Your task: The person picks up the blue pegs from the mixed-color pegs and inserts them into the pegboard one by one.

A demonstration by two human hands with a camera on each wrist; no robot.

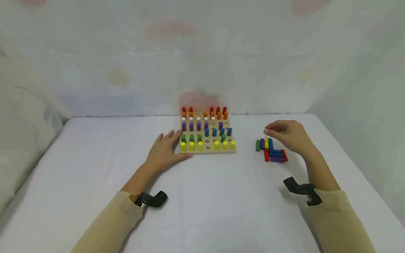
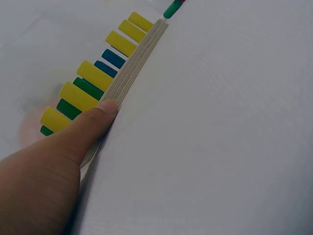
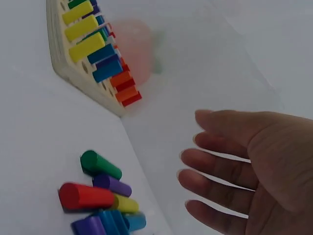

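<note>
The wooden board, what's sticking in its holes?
Colored pegs stand upright in the wooden board: red, orange, white, purple, blue, green and yellow rows. Several holes sit bare. Each peg's bottom end is hidden inside its hole. The left hand touches the board's corner.

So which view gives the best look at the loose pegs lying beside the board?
The right wrist view: the loose pegs fill its lower left, with green, red, purple, yellow and blue ones distinct, though the frame edge cuts the pile. The head view shows the whole pile, small, beneath the right hand. The left wrist view catches only one green peg.
</note>
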